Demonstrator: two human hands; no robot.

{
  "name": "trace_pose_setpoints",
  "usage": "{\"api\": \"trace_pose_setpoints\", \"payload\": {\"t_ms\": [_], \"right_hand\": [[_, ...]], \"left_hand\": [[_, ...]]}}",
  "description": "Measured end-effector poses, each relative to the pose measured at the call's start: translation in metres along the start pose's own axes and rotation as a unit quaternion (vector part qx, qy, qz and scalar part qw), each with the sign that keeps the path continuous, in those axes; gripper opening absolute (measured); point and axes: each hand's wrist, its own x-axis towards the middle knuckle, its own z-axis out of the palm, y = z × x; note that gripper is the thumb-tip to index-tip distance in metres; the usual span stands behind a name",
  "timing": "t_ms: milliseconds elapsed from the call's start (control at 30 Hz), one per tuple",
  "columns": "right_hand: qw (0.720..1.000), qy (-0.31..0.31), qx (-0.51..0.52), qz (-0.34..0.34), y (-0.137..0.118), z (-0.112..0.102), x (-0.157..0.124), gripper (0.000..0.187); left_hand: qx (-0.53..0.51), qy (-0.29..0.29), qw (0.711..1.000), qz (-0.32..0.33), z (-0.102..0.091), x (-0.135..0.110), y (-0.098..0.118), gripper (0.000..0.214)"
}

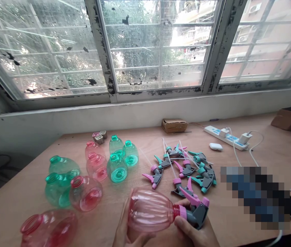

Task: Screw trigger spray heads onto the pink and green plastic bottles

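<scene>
A clear pink spray bottle (pixel 150 210) lies on its side in front of me, its neck toward the right. My left hand (pixel 122 224) is wrapped round the base end. At the neck sits a grey and pink trigger sprayer (pixel 199 213), its pink collar against the threads. My right hand (pixel 193 233) grips it there, thumb on the collar; how tightly the collar is screwed on I cannot tell. Just beyond lies a pile of loose trigger sprayers (pixel 185 168) in pink and teal, with thin white tubes. Several open pink bottles (pixel 87 195) and green bottles (pixel 118 168) stand to the left.
A white power strip (pixel 226 137) with chargers and cables lies at the back right, near a white earbud case (pixel 215 146). A small cardboard box (pixel 174 126) sits by the wall. On the right is a blurred-out object (pixel 256 197). Windows rise behind the table.
</scene>
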Motion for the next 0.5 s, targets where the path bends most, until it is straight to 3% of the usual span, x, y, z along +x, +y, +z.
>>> {"api": "trace_pose_setpoints", "payload": {"t_ms": [100,267,367,500], "right_hand": [[1.0,-0.018,0.008,0.022,-0.0028,0.0007,-0.0004,0.042],[1.0,-0.015,-0.008,0.015,0.0022,-0.0007,0.0,0.041],[1.0,-0.025,-0.003,0.014,0.0052,-0.0008,0.0012,0.041],[0.999,-0.025,0.036,0.025,0.0064,0.0006,0.0032,0.042]], "left_hand": [[0.007,0.01,1.0,0.009,0.0028,0.0005,0.0027,0.079],[-0.013,-0.028,0.999,0.013,0.0014,-0.0013,0.0052,0.097],[-0.026,-0.021,0.999,-0.012,-0.0013,-0.0015,0.0025,0.085],[0.026,0.021,0.999,0.027,-0.0013,-0.0008,0.0076,0.075]]}}
